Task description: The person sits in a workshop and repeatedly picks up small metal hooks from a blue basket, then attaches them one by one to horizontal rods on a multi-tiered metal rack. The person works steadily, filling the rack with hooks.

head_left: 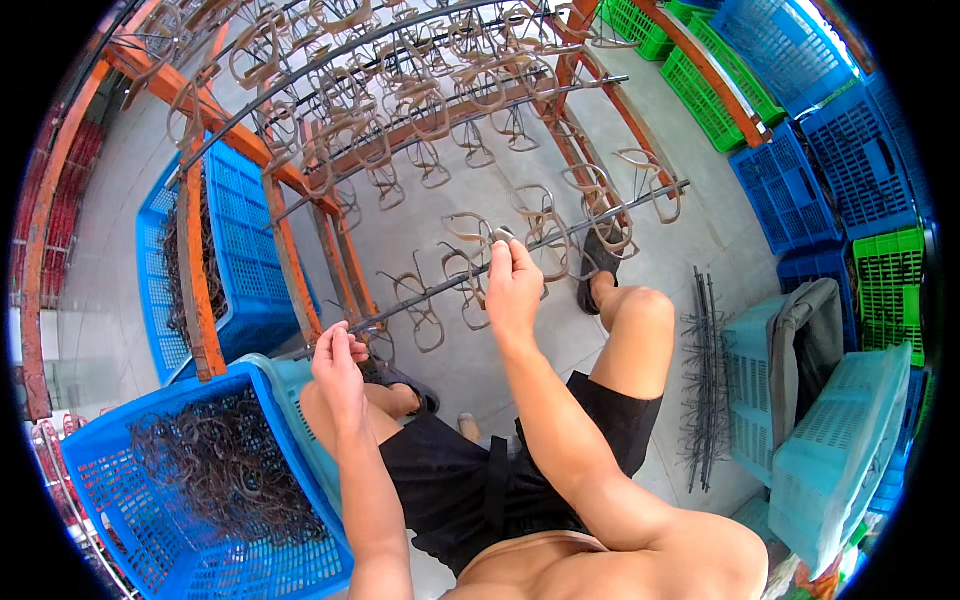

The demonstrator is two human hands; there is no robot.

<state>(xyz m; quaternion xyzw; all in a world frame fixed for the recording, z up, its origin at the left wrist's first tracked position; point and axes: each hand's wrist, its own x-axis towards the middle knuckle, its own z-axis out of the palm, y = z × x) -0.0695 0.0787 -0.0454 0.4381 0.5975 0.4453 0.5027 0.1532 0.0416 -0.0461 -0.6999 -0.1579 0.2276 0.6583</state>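
A dark metal rod slants across in front of me, with brownish, thin looped pieces hanging along it. They look like eyeglass frames. My left hand is closed at the rod's lower left end, its fingertips curled against it. Over the rod's middle, my right hand pinches the edge of one looped piece; the fingers partly hide the grip. Farther right on the same rod hang more looped pieces.
An orange rack holds rods crowded with similar pieces. Left stand blue baskets, the nearer basket holding tangled dark loops. Bare spiky rods lie on the floor at right, beside pale teal baskets and stacked blue crates.
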